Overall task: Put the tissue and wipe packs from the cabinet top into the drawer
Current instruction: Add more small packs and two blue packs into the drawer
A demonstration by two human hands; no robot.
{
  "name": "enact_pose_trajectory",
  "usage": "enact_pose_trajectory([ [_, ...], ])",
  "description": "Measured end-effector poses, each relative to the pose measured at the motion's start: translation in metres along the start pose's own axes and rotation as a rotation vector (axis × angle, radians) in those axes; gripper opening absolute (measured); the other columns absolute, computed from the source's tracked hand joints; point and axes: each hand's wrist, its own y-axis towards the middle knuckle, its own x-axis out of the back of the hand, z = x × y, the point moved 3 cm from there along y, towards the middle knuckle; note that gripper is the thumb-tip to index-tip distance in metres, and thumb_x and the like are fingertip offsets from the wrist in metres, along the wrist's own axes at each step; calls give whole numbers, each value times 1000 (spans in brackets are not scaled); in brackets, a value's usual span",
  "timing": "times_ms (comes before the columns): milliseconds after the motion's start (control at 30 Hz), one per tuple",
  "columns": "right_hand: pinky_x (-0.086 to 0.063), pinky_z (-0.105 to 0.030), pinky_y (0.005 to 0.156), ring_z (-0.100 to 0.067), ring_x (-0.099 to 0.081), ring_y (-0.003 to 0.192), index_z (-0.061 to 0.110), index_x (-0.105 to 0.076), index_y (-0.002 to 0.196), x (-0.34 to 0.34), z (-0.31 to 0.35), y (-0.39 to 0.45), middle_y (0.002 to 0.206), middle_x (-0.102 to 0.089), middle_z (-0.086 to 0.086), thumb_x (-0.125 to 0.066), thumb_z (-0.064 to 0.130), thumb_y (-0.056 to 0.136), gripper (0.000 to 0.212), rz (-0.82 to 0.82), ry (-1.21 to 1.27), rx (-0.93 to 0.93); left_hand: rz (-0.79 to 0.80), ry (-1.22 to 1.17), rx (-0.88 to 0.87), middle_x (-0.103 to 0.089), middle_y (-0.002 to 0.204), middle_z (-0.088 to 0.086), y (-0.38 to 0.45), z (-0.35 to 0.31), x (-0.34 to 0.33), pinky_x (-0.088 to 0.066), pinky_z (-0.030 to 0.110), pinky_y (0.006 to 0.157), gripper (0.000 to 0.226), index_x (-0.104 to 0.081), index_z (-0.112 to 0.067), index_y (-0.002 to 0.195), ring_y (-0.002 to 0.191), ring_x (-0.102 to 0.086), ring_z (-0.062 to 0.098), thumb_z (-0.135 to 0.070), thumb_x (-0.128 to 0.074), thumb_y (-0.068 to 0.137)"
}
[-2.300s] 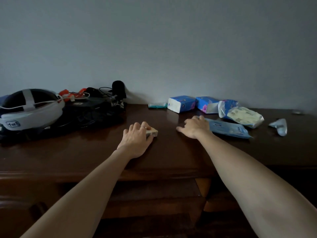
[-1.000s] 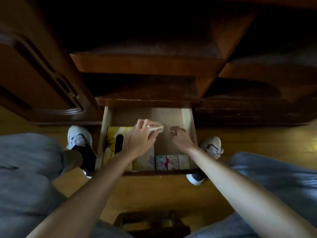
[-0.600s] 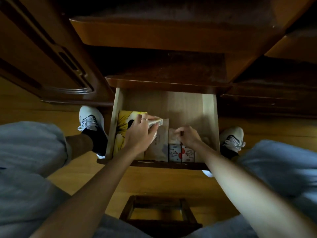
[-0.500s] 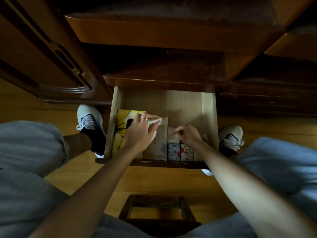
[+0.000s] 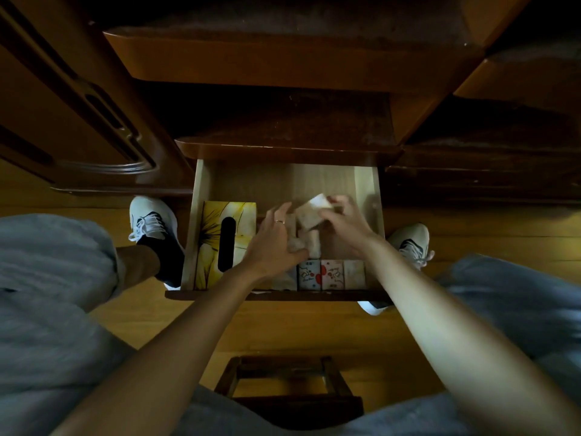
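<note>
small tissue packs (image 5: pixel 320 273), printing too blurred to read

Both my forearms extend forward and down, converging. My left hand (image 5: pixel 273 243) is palm down, fingers relaxed and slightly spread, with a ring on one finger. My right hand (image 5: pixel 344 226) has fingers curled, pinching a small pack (image 5: pixel 311 212).

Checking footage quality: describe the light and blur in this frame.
Head view: dim overall, cabinet nearly black, open drawer the brightest area; both hands, left and right, and the pack are motion-blurred; wide-angle bending at the edges.
</note>
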Motion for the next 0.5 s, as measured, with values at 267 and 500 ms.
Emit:
enact_pose_trajectory([
  [267, -55, -37, 80, -23, -63, 104, 16, -49, 135, 7, -19, 22, 124, -63, -10, -53, -3, 97, 43, -24, -887, 128, -156, -449, 365, -49, 138, 6, -1, 39, 21, -46, 45, 105, 55, -56, -31, 123, 129, -46, 25, -1, -56, 77],
  [500, -56, -34, 75, -19, -65, 95, 19, -55, 134, 1, -57, 26, 111, -66, -6, -60, 12, 98, 36, 35, -907, -41, -264, -701, 483, -62, 117, -1, -2, 39, 28, -60, 42, 86, 49, -63, -24, 117, 105, -63, 19, 4, -51, 79],
])
